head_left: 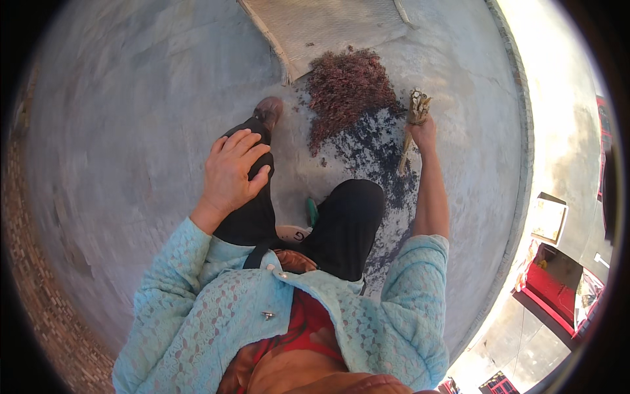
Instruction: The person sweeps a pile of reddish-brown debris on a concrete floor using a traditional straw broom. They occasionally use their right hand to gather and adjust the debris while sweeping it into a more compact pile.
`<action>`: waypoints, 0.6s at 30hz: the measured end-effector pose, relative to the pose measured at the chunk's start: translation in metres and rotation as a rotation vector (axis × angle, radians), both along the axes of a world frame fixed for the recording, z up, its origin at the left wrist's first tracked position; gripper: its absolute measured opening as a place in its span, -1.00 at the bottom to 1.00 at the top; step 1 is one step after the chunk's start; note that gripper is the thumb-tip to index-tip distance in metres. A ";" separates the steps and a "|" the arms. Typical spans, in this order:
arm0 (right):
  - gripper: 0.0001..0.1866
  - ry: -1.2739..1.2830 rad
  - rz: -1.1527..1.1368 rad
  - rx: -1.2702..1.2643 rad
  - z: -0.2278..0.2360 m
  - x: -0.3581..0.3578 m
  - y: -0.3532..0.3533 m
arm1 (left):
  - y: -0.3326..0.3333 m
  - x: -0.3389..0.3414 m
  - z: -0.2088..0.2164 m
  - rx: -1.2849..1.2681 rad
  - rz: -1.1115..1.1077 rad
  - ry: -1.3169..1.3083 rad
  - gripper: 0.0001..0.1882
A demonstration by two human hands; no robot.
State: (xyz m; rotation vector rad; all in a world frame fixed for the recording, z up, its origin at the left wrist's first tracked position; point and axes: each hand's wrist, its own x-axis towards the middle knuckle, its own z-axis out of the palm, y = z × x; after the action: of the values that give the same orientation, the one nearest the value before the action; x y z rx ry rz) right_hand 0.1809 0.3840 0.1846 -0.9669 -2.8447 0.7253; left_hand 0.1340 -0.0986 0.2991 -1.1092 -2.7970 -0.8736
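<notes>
A grey floor (164, 79) spreads out all around a heap of reddish-brown dried plants (348, 88), the landmark here. A pale sheet (328, 26) lies on the far side of the heap, its near edge meeting it. Dark crumbs (367, 148) are scattered from the heap's near edge back toward the person, whose black trousers (351, 210) are nearer still. The left hand (235, 167), left of the heap and nearer the person, rests palm down on a knee, fingers slightly spread, holding nothing. The right hand (423, 134), just right of the heap, is curled firmly around a bundle of pale stalks (418, 105), whose thick ends stand beside the heap's right edge. A brown shoe (268, 111) sits left of the heap.
</notes>
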 end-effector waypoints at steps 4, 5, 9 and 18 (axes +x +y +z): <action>-0.39 0.079 0.108 -0.032 0.011 -0.025 -0.046 | -0.003 0.002 0.000 0.015 0.009 0.008 -0.67; -0.43 0.092 0.120 -0.030 0.012 -0.029 -0.056 | -0.002 0.003 0.000 0.011 0.011 0.015 -0.67; -0.56 0.106 0.235 -0.022 0.026 -0.041 -0.109 | -0.006 0.004 -0.005 -0.001 0.017 0.047 -0.67; -0.55 0.120 0.430 -0.017 0.064 -0.029 -0.185 | -0.011 0.012 -0.008 0.025 0.044 0.076 -0.66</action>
State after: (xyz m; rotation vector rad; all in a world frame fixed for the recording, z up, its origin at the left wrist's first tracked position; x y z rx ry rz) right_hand 0.1522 0.1987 0.2483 -0.2944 -2.9667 0.8041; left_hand 0.1458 -0.1099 0.2913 -1.0495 -2.7308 -0.8416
